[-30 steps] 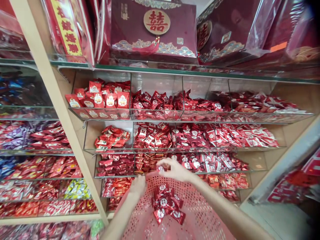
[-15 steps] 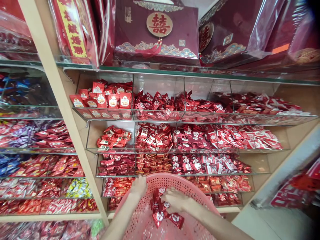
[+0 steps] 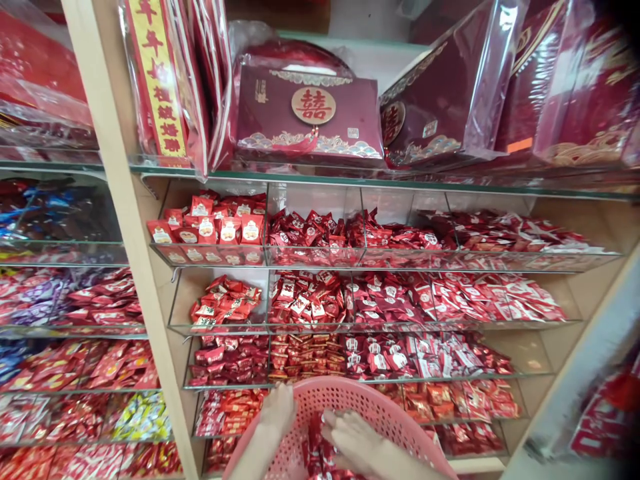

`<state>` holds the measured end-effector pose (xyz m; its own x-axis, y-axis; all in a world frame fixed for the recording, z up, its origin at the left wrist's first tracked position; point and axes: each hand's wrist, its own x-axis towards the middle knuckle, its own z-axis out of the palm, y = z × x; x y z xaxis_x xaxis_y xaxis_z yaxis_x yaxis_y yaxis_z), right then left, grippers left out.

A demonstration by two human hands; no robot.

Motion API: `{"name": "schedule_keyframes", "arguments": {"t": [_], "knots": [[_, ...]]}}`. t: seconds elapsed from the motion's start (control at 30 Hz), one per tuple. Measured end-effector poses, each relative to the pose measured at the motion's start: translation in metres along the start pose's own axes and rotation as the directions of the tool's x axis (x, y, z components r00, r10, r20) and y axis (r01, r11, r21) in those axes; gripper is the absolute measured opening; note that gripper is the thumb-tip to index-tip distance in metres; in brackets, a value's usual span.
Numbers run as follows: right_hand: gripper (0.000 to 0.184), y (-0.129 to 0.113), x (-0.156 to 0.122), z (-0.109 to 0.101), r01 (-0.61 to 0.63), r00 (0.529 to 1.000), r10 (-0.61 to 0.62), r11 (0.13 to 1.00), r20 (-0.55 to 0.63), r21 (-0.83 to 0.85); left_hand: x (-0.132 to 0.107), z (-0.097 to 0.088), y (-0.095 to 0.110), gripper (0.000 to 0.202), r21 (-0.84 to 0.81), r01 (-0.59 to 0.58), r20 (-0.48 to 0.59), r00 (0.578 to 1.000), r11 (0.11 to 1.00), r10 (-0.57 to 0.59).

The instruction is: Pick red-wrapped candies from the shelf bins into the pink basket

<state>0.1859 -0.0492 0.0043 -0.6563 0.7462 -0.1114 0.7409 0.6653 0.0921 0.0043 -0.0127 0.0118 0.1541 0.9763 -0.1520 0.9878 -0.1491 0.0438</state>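
A pink perforated plastic basket (image 3: 400, 417) is at the bottom middle of the view, in front of the shelves. My left hand (image 3: 279, 408) is closed over its left back rim. Inside the basket lie small red candy packets (image 3: 314, 443) with white labels, partly cut off by the lower edge of the view. Over these packets is my right hand (image 3: 353, 433), palm down and a little blurred, its fingers stretched and slightly apart. Its fingertips are at the packets, and I cannot see anything gripped in them.
Glass-fronted bins hold red wrapped sweets (image 3: 307, 297) in several rows. A wooden upright (image 3: 120, 200) divides them from more bins on the left, with yellow packets (image 3: 143, 417). Above, purple gift bags (image 3: 310, 123) stand on a glass shelf (image 3: 350, 179).
The view has tilted up, so shelves, basket and hands appear lower. My left hand stays on the rim. My right hand remains over the packets, its fingers now more stretched out.
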Motion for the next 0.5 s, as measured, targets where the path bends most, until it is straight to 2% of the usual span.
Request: {"name": "schedule_keyframes", "arguments": {"t": [0.07,0.13,0.17,0.23,0.3,0.37,0.4,0.47,0.5], "knots": [[0.029,0.001,0.002,-0.035,0.039,0.995,-0.038,0.999,-0.093,0.011,0.0,0.001,-0.001,0.047,-0.02,0.01,-0.01,1.0,1.0,-0.01],[0.024,0.004,0.005,-0.087,0.069,0.963,-0.064,0.998,-0.262,0.012,0.001,0.002,-0.003,0.047,-0.052,0.014,-0.011,1.0,0.999,-0.015],[0.023,0.007,0.006,-0.118,0.1,0.932,-0.087,0.995,-0.351,0.019,0.001,0.002,-0.003,0.047,-0.063,0.015,-0.01,1.0,0.998,-0.016],[0.024,0.017,0.01,-0.183,0.133,0.842,-0.1,0.991,-0.53,0.024,0.001,0.002,-0.004,0.048,-0.067,0.019,-0.006,1.0,0.998,-0.019],[0.023,0.031,0.017,-0.245,0.12,0.718,-0.053,0.992,-0.694,0.048,0.001,0.001,-0.005,0.048,-0.059,0.024,-0.007,1.0,0.998,-0.024],[0.02,0.049,0.029,-0.295,0.037,0.602,0.07,0.993,-0.796,0.115,0.001,0.001,-0.006,0.047,-0.061,0.027,-0.002,1.0,0.998,-0.027],[0.018,0.057,0.036,-0.314,-0.037,0.567,0.161,0.985,-0.808,0.17,0.0,0.001,-0.006,0.047,-0.065,0.031,0.0,1.0,0.997,-0.031],[0.016,0.072,0.053,-0.34,-0.219,0.588,0.35,0.937,-0.73,0.273,0.0,0.001,-0.008,0.047,-0.075,0.04,0.003,0.999,0.996,-0.04],[0.016,0.077,0.061,-0.348,-0.308,0.624,0.433,0.901,-0.65,0.305,0.0,0.002,-0.009,0.048,-0.079,0.041,0.0,0.999,0.996,-0.041]]}}
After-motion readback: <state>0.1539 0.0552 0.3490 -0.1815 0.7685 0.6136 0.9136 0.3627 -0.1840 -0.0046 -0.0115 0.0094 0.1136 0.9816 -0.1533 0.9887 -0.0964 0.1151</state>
